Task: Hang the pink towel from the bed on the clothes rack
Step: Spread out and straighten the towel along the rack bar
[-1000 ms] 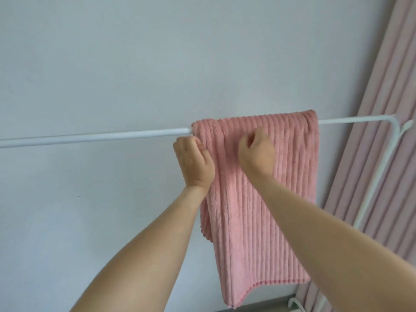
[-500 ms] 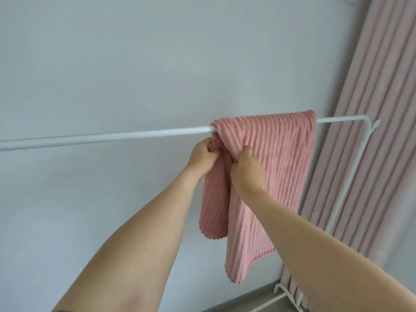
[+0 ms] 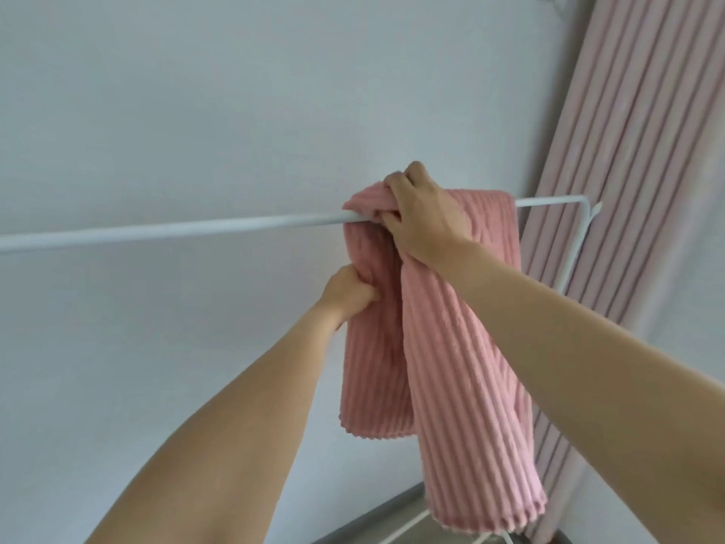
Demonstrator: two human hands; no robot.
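i have the pink towel [image 3: 463, 347] draped over the white top rail [image 3: 176, 229] of the clothes rack, near the rail's right-hand corner, with two tails hanging straight down, so its long axis runs vertical, across the horizontal rail. my right hand [image 3: 421, 217] sits right at the rail, closed around a bunched fold of towel at the crest, fingers curled over the top; the bulk of the cloth falls directly below it and spreads a little to its right. my left hand [image 3: 347, 294] is lower, below the rail and down-left of the right hand, pinching shut on the left edge of the shorter, rear tail.

what matters for the next move, as i judge it: the bunch lies under my right hand, and free rail stretches away to the left of both hands. the right hand is the nearer one to the crest, so it would do any spreading along the rail, while the left steadies the tail beneath. the front tail hangs visibly lower than the rear one, so the drape looks uneven and could slide forward if released carelessly.
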